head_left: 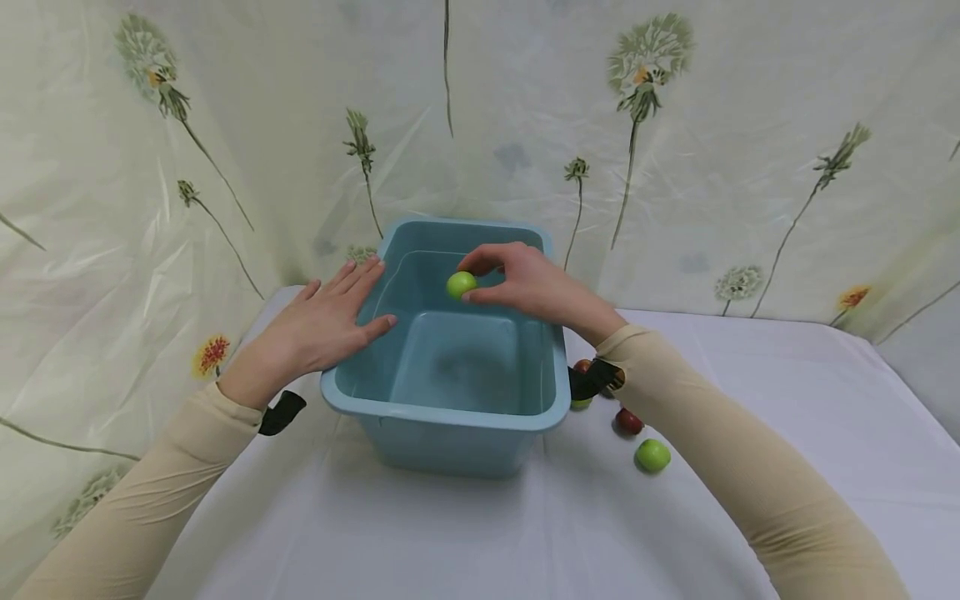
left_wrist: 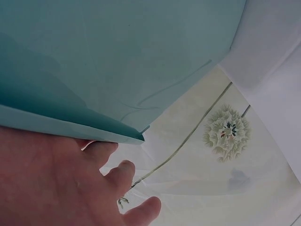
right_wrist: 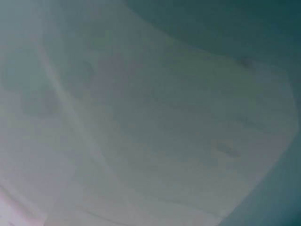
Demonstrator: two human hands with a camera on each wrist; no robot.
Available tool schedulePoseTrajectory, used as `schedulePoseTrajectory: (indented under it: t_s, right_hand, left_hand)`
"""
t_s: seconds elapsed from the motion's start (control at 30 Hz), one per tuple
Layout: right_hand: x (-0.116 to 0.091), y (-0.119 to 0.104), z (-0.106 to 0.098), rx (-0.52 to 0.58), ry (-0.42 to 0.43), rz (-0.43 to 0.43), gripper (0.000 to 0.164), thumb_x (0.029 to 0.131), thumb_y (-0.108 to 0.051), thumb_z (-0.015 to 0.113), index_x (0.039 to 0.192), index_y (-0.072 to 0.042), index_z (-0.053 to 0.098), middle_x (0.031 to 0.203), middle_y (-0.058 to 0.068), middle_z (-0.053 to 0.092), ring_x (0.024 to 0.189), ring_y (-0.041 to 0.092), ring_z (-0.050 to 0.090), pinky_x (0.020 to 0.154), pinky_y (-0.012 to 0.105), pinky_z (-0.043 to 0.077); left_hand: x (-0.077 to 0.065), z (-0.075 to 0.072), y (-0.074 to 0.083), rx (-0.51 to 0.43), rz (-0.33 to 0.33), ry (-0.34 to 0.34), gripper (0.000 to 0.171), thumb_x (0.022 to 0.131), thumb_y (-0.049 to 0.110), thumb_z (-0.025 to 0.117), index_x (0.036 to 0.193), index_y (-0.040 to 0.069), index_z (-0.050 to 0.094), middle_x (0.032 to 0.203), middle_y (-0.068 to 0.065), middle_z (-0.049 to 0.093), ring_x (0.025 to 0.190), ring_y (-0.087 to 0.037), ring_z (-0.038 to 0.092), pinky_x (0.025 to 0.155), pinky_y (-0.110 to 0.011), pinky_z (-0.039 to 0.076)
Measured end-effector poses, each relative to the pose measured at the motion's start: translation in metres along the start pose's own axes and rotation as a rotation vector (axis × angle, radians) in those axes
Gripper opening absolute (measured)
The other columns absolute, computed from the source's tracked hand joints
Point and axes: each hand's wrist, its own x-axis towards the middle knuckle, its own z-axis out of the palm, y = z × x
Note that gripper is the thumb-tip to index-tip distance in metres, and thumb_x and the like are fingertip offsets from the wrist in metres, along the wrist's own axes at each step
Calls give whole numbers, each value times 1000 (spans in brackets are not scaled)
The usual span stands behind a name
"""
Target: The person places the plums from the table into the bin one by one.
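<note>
The right hand has a small green fruit pinched between thumb and fingertips over the blue tub, which sits toward the table's far left corner, while the left hand is open-fingered against the tub's left rim, gripping nothing. Main risk imo: it's a fingertip hold on something round and probably slick, so a slip could drop it hard and bruise it

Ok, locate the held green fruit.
In the head view, the green fruit is pinched in the right hand, over the blue basin, just left of centre.
</note>
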Motion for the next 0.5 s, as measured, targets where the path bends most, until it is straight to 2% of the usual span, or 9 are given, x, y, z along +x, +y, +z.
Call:
schedulePoseTrajectory:
  t_s: [0.27,0.5]
  right_hand:
    - [1,5,2,-2,-8,1,40,89,-24,74,126,-11,64,124,4,63,116,21,55,101,41,41]
    - [0,6,0,55,26,-36,40,89,-23,75,125,-11,64,124,5,64,113,17,57,103,44,40]
  left_hand:
    - [0,-1,1,2,-7,-1,79,101,55,40,160,14,8,165,-4,4,150,-29,2,114,-62,8]
    - [0,-2,3,1,-15,-9,78,101,54,41,160,13,8,165,-5,4,150,-30,2,114,-62,8]
